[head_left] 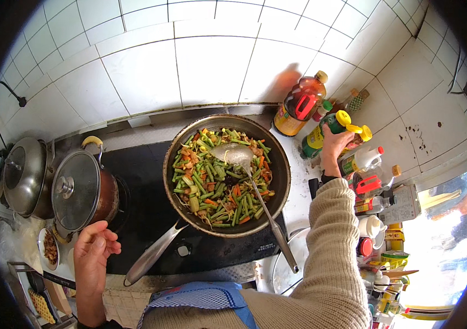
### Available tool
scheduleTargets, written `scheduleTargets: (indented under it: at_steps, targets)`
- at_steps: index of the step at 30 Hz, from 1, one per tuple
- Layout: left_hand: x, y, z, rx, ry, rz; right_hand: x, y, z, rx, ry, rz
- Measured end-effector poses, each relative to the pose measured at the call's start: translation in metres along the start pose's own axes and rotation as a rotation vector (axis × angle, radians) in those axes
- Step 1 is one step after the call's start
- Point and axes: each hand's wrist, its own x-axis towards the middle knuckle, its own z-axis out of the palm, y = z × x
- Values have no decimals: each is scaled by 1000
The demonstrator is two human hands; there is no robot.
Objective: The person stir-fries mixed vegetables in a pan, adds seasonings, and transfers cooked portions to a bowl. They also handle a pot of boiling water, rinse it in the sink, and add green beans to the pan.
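Observation:
At the back right of the counter, my right hand point(336, 147) is closed around a green bottle point(313, 141) with a yellow cap; part of the bottle is behind my fingers. My left hand point(95, 247) is raised at the stove's left front, fingers loosely bent and holding nothing, close to a lidded pot point(80, 189). Between my hands a large frying pan point(287, 189) sits on the black cooktop point(140, 230). Chopped green beans point(220, 186), carrot strips and meat pieces fill it. A metal spatula point(261, 200) rests in the food, its handle leaning over the pan's front right rim.
A large bottle point(294, 109) of dark liquid with a red handle stands by the tiled wall. Several more bottles and jars line the right side. A steel lidded pot point(22, 175) and a small dish of food point(50, 249) are at left. A glass lid point(288, 263) lies at front right.

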Motion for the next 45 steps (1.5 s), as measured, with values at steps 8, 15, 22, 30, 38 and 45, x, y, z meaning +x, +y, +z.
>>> scheduleTargets:
  at_steps: [8, 15, 22, 30, 38, 45]
  targets:
    - [-5, -7, -5, 43, 40, -48, -14, -24, -18, -22, 97, 12]
    - [-5, -13, -7, 0, 21, -50, 9, -19, -33, -186, -257, -193]
    - [-4, -23, -10, 169, -20, -35, 48, 11, -45, -222, -375, -434]
    - [-17, -49, -10, 806, -480, 117, -99, -106, -152, -268, -1041, -337]
    - [-15, -60, -4, 784, -635, 152, -205, -110, -217, -494, -798, -517]
    - [-15, -68, -3, 867, -645, 188, -149, -232, -223, -911, -643, -883]
